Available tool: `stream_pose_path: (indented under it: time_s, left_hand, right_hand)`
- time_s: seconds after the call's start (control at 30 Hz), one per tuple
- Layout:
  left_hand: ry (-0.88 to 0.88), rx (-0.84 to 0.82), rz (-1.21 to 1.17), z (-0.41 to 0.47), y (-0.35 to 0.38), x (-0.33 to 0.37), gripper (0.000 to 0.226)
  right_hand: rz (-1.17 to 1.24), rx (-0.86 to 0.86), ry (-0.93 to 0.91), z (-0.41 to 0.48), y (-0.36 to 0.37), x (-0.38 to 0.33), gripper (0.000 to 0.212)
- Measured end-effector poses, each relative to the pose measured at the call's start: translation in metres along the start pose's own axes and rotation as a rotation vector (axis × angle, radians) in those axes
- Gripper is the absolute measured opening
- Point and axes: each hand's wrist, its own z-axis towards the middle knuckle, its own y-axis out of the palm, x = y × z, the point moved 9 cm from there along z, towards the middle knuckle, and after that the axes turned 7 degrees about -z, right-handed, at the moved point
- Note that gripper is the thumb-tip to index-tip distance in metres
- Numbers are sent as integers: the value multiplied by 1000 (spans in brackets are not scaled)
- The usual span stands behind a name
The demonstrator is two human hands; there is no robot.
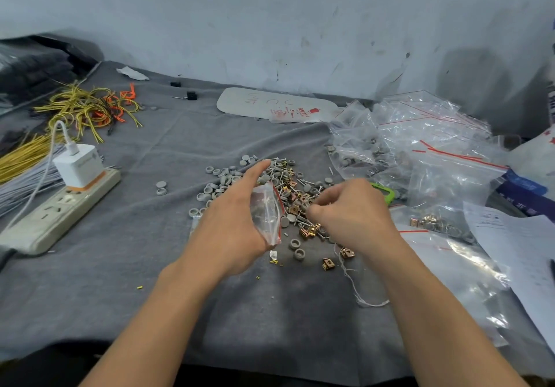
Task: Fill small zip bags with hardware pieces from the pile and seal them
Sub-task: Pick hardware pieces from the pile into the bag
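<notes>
Counter (120, 281): covered in grey cloth, front edge nearest the person, back edge against a scuffed pale wall (300, 20). Landmark: hardware pile (270, 182), mid-counter.

Open room: bare cloth between the pile and the front edge, and toward the power strip (60, 209) to the pile's left; a white charger (79, 164) is plugged into it.

Crowded edges: yellow and orange wire bundles (90, 107) far left of the pile; heap of clear filled zip bags (420, 146) with red seal lines to its right, more bags and white paper sheets (525, 251) lying nearer the front; a flat white pouch (270, 104) behind the pile; a green object (384, 191), partly hidden, just right of it.

Pile contents: grey round caps, screws, brass-coloured clips. A few caps and clips lie loose in front of the pile, with a white thread (354, 284) beside them.

Left hand (237, 221): over the pile's left side, fingers clamped on a small zip bag (267, 212), red-striped mouth facing right; index finger extended.

Right hand (351, 212): just right of the bag's mouth, over the pile, fingers (318, 203) curled together; whether they pinch a piece cannot be told.
</notes>
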Motion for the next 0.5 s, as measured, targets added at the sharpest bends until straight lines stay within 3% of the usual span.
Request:
stream_pose_path:
  time_s: [0.1, 0.3, 0.43, 0.5]
  left_hand:
    - [21, -11, -31, -1, 2, 3, 110]
    - [45, -62, -11, -1, 7, 8, 115]
    - [35, -17, -22, 0, 0, 3, 113]
    - [33, 4, -18, 0, -2, 3, 115]
  right_hand:
    - [309, -74, -9, -5, 17, -23, 8]
    - [380, -281, 1, -10, 64, -44, 16]
    - [456, -107, 24, 3, 35, -25, 15]
    - [227, -6, 48, 11, 15, -4, 14]
